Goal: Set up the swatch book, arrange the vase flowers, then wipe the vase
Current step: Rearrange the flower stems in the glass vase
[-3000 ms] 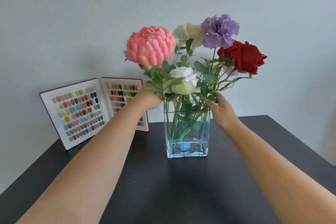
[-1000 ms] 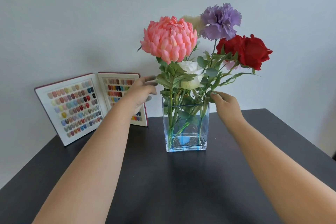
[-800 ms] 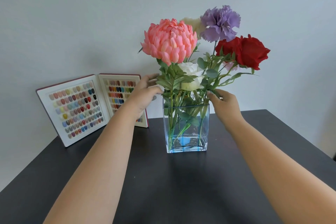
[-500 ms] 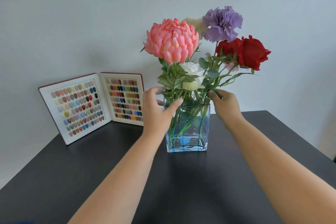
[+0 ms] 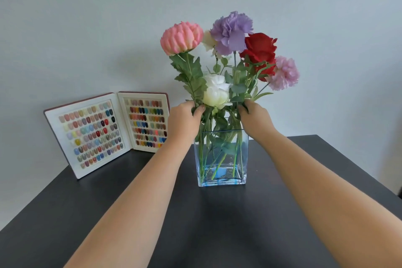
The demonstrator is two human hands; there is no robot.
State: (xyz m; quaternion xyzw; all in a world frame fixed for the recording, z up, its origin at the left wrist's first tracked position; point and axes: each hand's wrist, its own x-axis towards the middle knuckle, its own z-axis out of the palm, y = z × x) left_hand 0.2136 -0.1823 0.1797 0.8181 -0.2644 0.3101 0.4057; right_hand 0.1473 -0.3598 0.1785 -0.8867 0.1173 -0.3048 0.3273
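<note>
A clear rectangular glass vase stands on the dark table and holds several flowers: a coral one, a purple one, a red rose, a pale pink one and a white one. My left hand is closed on the coral flower's stem just above the vase rim. My right hand pinches stems on the right side of the bunch. The swatch book stands open against the wall at the left, its colour chips facing me.
A plain grey wall rises directly behind the table. The table's right edge runs diagonally toward me, and its left edge slants down past the swatch book.
My left hand moved from the vase's left side onto the coral flower's stem. The coral flower leans further left, and a pale pink flower shows at the right, spreading the bunch.
</note>
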